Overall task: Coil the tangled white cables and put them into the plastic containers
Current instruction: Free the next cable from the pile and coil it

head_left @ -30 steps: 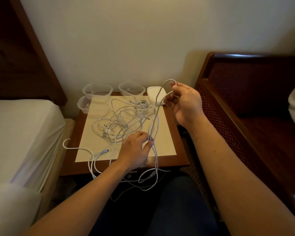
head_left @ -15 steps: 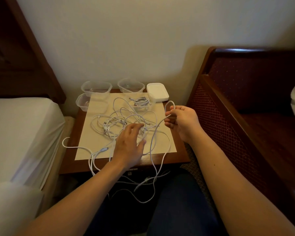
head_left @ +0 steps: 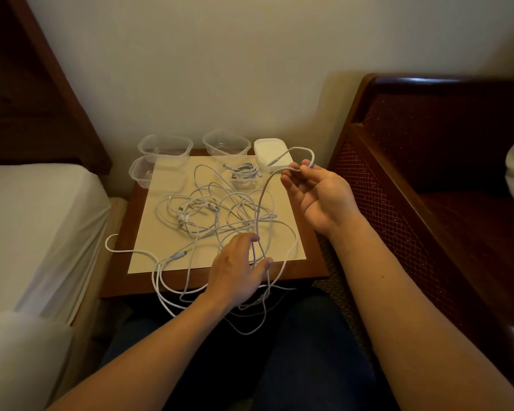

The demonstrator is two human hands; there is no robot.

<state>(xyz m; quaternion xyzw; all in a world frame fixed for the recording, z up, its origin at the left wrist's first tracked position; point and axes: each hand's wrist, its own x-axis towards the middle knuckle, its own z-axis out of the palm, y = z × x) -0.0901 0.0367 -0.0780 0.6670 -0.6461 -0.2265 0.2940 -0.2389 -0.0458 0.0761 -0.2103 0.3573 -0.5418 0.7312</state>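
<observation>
A tangle of white cables (head_left: 217, 215) lies on a cream sheet on a small wooden table (head_left: 315, 262), with loops hanging over the front edge. My right hand (head_left: 315, 191) is raised palm up and pinches one cable end in a small loop at its fingertips. That cable runs down to my left hand (head_left: 238, 271), whose fingers close around it near the table's front edge. Three clear plastic containers (head_left: 165, 145) stand at the back. A fourth container (head_left: 244, 180) holds a coiled cable (head_left: 245, 170).
A white lid (head_left: 272, 152) lies at the table's back right corner. A white bed (head_left: 36, 221) borders the left, a dark wooden bench (head_left: 428, 185) the right. My legs are below the table's front edge.
My right hand has lifted the cable end up and back and turned palm up. My left hand has moved right and closed on the same cable.
</observation>
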